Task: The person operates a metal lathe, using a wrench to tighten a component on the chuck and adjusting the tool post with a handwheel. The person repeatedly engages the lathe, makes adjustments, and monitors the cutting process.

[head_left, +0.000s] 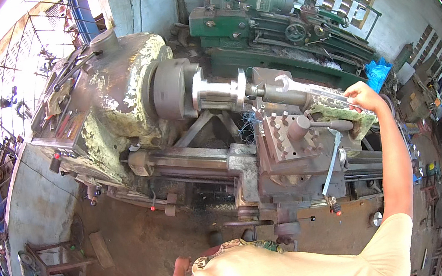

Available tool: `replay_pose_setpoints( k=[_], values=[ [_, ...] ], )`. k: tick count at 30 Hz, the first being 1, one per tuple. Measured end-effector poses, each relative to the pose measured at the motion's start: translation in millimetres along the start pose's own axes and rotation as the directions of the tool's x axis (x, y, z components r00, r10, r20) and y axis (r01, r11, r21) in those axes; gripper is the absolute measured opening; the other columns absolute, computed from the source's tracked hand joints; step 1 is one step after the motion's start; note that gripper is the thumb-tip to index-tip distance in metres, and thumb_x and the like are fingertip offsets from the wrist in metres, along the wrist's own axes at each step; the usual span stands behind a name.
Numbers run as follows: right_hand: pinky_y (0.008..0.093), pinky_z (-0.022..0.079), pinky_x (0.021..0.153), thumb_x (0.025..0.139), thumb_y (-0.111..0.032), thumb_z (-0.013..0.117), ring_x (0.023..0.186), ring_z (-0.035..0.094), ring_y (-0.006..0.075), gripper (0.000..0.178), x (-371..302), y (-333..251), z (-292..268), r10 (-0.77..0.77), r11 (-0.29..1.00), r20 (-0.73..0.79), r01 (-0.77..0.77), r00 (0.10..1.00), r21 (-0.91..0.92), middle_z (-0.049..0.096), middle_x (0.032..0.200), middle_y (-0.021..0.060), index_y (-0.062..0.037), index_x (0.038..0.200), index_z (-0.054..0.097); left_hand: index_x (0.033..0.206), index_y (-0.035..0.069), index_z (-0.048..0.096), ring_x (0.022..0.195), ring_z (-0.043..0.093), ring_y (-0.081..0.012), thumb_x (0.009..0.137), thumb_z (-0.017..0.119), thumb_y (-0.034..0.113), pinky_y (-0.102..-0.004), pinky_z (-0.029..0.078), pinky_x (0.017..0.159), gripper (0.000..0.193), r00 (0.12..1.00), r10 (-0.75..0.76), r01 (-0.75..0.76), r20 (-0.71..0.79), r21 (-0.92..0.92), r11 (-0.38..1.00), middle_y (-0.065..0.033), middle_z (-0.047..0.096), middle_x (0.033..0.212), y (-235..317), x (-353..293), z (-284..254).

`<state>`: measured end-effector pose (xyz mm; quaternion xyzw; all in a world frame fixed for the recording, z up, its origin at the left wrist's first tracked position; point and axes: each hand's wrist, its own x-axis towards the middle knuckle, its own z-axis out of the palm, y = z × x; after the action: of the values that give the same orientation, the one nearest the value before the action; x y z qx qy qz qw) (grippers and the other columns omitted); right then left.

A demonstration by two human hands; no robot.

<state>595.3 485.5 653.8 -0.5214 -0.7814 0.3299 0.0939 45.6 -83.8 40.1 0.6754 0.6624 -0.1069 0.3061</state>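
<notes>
My right hand (363,97) is closed around the handle end of a large open-end wrench (313,88), whose jaw points left above the tailstock (364,119) of a lathe. Left of the jaw, a shiny flanged metal workpiece (218,91) sits between the chuck (173,91) and the tailstock's centre. Below the wrench is the square tool post (291,136) with several bolts. A vernier caliper (332,161) lies on the carriage. Low beside my body hangs my left hand (182,265); its fingers are too small and hidden to read.
The worn headstock (111,91) carries loose tools in a tray (64,124) on its left. A green lathe (274,33) stands behind. A blue plastic bag (377,76) is at the back right. A small wooden stand (63,267) stands on the floor at lower left.
</notes>
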Motion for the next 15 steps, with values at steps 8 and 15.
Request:
replay_pose_setpoints(
  k=[8, 15],
  values=[
    [0.0301, 0.046, 0.046, 0.066, 0.007, 0.052, 0.047, 0.058, 0.0140, 0.037, 26.7, -20.1, 47.7, -0.045, 0.972, -0.065, 0.029, 0.997, -0.232, 0.068, 0.068, 0.0104, 0.0015, 0.097, 0.072, 0.082, 0.000, 0.067, 0.052, 0.063, -0.0209, 0.090, 0.060, 0.025, -0.0341, 0.050, 0.049, 0.027, 0.780, -0.516, 0.508, 0.354, -0.840, 0.191, -0.0099, 0.065, 0.064, 14.1, 0.8, -27.5],
    [0.0270, 0.045, 0.044, 0.077, 0.005, 0.054, 0.047, 0.055, 0.0119, 0.030, 43.9, -30.1, 52.0, -0.012, 1.000, 0.077, 0.012, 0.997, -0.007, 0.066, 0.068, 0.0102, 0.0063, 0.104, 0.068, 0.088, 0.001, 0.065, 0.055, 0.062, -0.0199, 0.091, 0.062, 0.024, -0.0360, 0.050, 0.047, 0.023, 0.757, -0.547, 0.551, 0.359, -0.800, 0.238, -0.0099, 0.065, 0.069, 18.8, -7.5, -32.1]
  ],
)
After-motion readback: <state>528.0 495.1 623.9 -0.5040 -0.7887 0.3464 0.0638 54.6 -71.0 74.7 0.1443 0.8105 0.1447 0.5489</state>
